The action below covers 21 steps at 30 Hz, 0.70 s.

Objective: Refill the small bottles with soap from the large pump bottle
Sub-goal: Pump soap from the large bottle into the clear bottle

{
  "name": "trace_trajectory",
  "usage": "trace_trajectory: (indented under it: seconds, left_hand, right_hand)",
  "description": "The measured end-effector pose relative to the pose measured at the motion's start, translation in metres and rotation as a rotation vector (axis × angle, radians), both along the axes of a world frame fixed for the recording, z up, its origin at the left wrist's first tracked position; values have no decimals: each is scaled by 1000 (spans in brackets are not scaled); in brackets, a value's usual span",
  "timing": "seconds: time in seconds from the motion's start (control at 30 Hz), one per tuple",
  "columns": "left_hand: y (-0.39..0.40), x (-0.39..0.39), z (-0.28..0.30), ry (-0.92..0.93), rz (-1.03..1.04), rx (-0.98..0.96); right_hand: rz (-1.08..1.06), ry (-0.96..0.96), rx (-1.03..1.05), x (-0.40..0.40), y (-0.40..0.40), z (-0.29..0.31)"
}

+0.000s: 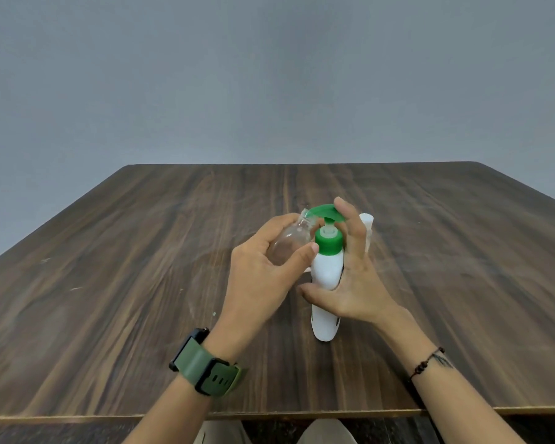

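A large white pump bottle (326, 270) with a green collar and green pump head (324, 212) stands upright on the wooden table (141, 267). My right hand (350, 277) wraps around its body, with a finger resting on top of the pump head. My left hand (263, 274) holds a small clear bottle (290, 240) tilted, its open mouth right under the pump spout. Behind my right hand, part of another small pale bottle (367, 225) shows, mostly hidden.
The table's near edge runs along the bottom of the view, and my knees show below it. A grey wall stands behind the far edge. I wear a green-strapped watch (205, 363) on my left wrist and a bead bracelet on the right.
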<state>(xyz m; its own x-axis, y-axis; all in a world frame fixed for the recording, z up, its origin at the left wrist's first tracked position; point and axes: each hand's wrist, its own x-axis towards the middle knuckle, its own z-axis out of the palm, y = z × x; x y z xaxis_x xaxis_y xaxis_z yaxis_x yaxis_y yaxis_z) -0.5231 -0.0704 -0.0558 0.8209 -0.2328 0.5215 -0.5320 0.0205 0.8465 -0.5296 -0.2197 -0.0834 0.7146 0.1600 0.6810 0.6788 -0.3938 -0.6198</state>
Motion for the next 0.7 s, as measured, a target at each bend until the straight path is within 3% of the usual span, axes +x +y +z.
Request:
trace_trajectory:
  seconds: [0.3,0.47,0.6,0.7]
  left_hand:
    - [5,7,-3,-9,35,152]
    - [11,11,0,7,32,129]
    - [18,14,-5,1,10,168]
    - [23,14,-5,41,52,122]
  right_hand:
    - [-74,-58,119,2,6,-7]
    - [-26,10,35,6,4,-1]
    - [-89,-47,16,9,10,-2]
    - [-18,53,-36,11,10,1]
